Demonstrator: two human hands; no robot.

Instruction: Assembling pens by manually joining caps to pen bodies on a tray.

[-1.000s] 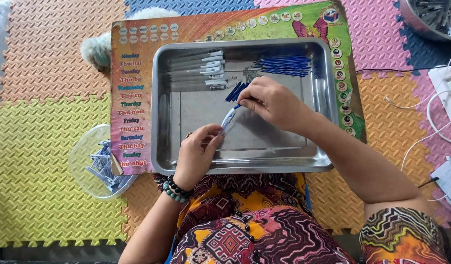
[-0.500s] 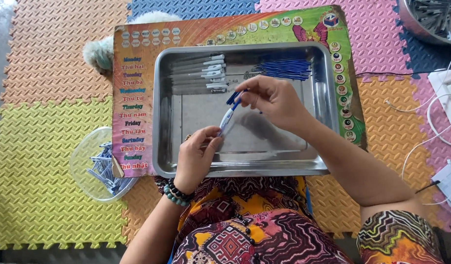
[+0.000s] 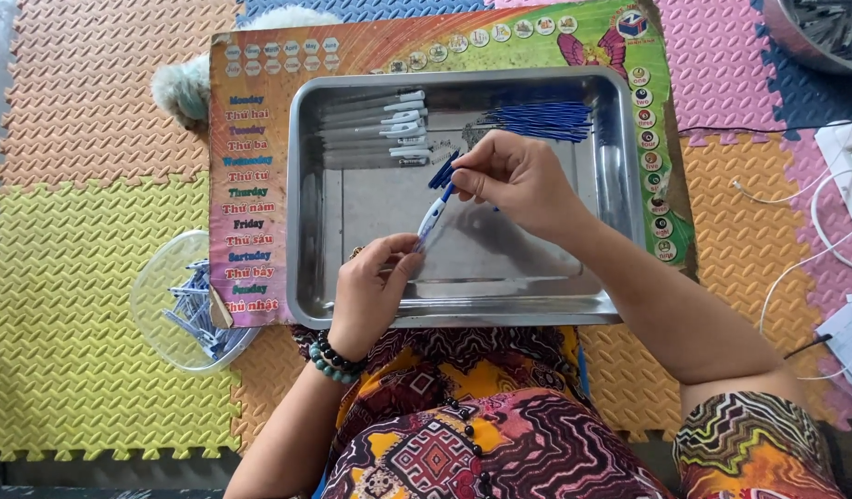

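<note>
Centrally, a rectangular steel tray rests on a colourful printed chart board, which lies flat on interlocking foam floor mats in orange, yellow, pink and blue. Both hands work above the tray floor. The left hand is closed around the lower end of a pen barrel, white with a blue section, pinching it between thumb and fingertips. The right hand has its fingers closed at the upper end of the same barrel, where small dark-blue parts sit at the fingertips; whether they are caps or clips cannot be told. The barrel slants from lower left to upper right, held clear above the tray floor. Inside the tray, a row of white pen barrels lies at the upper left, and a bundle of thin blue refills lies at the upper right, both near the far wall. The chart board carries a column of coloured words down its left margin, a row of small round labels along its top edge and another down its right edge, plus a butterfly picture at the upper right. A clear round plastic container holding blue and white parts sits left of the tray, touching the board edge. White cables lie on the mats at the right.
</note>
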